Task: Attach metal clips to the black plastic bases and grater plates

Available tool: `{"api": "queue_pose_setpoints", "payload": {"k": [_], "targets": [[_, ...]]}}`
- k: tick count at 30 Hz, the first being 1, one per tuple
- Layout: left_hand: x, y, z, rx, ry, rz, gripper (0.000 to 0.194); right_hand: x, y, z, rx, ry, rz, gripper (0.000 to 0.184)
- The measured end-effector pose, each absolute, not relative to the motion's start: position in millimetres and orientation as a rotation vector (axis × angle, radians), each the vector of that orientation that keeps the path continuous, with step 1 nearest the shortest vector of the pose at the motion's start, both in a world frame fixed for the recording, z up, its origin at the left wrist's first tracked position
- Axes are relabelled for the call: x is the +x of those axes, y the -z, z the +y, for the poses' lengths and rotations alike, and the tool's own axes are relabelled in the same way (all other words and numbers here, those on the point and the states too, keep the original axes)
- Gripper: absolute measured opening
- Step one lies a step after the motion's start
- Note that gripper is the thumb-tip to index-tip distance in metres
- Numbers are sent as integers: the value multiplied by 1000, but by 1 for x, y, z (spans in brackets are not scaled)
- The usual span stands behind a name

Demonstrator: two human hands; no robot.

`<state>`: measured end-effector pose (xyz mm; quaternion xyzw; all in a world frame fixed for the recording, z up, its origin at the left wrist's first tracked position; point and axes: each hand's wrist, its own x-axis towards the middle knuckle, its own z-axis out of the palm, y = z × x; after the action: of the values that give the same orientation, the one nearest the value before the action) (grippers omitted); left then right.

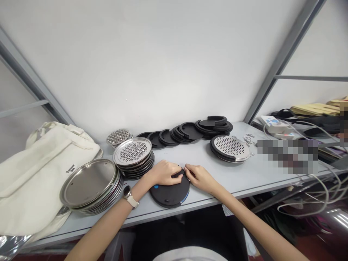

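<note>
Black disc [170, 192] on table [187, 154], lower centre of frame, left hand [167, 172] on top, right hand [200, 177] at upper-right rim, can't tell if either's fingers are gripping.

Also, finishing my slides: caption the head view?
Left hand on a black disc, right hand at its edge, stacked metal plates nearby.

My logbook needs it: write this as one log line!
left hand: on black disc; right hand: at disc's edge, grip contents unclear; grater stack: left of disc

Cream bag [40, 170] left, white box [275, 127] right
</note>
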<state>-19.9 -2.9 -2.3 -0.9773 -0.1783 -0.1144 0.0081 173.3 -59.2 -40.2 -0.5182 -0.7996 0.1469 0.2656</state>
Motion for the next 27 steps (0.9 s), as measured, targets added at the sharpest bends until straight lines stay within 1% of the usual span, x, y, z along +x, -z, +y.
{"api": "queue_pose_setpoints", "payload": {"k": [20, 27], "targets": [[-19, 2, -5, -3048, 332, -574, 19, 172, 35, -63, -1400, -500, -2086, 17], [-19, 2, -5, -3039, 332, -561, 20, 172, 37, -62, -1361, -485, -2116, 18]]}}
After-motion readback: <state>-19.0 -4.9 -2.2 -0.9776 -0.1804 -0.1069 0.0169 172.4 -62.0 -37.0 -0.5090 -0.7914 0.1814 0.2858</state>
